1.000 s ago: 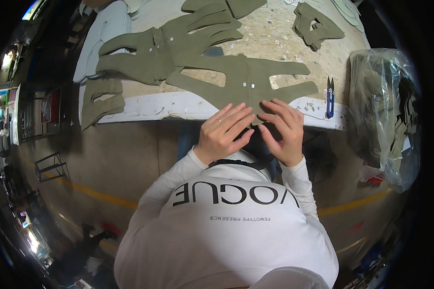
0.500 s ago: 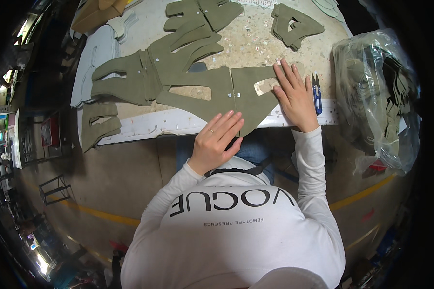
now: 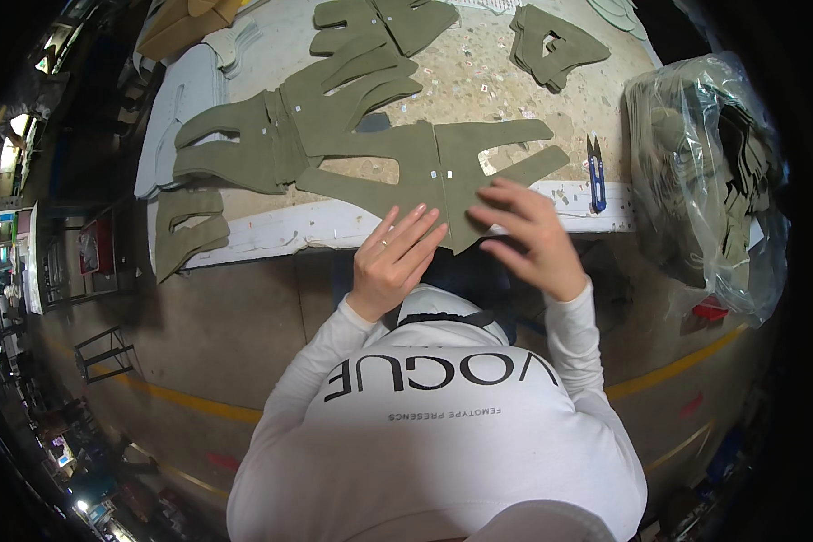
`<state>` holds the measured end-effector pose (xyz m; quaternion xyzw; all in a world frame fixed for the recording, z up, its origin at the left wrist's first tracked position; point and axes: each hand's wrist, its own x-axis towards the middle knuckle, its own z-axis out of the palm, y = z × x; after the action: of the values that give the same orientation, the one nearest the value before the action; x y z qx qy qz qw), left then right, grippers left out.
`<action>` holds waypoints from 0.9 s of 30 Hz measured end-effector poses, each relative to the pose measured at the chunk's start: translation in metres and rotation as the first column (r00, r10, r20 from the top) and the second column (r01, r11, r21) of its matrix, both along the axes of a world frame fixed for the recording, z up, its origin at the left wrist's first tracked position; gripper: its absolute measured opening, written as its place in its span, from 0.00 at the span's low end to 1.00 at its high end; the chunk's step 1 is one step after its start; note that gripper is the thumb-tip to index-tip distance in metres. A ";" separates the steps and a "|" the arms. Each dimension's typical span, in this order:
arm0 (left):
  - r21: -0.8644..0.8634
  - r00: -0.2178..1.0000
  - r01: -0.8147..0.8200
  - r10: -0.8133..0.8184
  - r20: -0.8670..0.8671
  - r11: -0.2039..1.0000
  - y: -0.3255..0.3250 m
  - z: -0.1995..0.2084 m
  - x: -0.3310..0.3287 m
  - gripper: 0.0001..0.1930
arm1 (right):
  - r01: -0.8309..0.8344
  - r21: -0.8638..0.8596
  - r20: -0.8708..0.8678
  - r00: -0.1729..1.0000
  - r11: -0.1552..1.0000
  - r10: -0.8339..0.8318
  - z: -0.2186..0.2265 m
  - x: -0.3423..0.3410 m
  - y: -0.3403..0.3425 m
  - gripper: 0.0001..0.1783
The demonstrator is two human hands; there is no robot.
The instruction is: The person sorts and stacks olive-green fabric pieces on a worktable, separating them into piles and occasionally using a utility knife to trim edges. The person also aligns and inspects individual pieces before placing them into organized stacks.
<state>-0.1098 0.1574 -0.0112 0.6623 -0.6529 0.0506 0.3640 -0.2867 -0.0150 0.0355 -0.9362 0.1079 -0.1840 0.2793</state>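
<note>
Two olive-green cut fabric pieces lie edge to edge at the table's near side, a left piece [image 3: 415,154] and a right piece [image 3: 465,144]. Each has long strips with a gap between them and a small white sticker by the seam line. My left hand [image 3: 396,257] rests with straight fingers on the near edge of the left piece. Slightly blurred, my right hand [image 3: 535,237] has its fingers spread at the near edge of the right piece; whether it touches the cloth I cannot tell. Neither hand grips anything.
Blue-handled thread snips [image 3: 597,176] lie to the right. Beyond them stands a clear plastic bag [image 3: 696,181] of green pieces. More green pieces [image 3: 230,144] overlap at left, others [image 3: 556,50] lie farther back. Pale stacked pieces [image 3: 185,99] line the left edge.
My right hand has lifted off the right piece's strips and come nearer and leftward, uncovering their ends. My left hand has shifted slightly left.
</note>
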 end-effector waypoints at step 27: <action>0.328 0.835 -0.485 0.541 -0.102 0.811 -0.167 0.019 0.257 0.25 | 0.478 0.070 0.190 0.855 0.875 -0.483 -0.013 0.227 -0.200 0.23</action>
<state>0.1476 -0.0092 0.0081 0.8618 -0.4111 -0.0119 0.2967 -0.0593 -0.2152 0.0221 -0.8533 0.3111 -0.3404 0.2433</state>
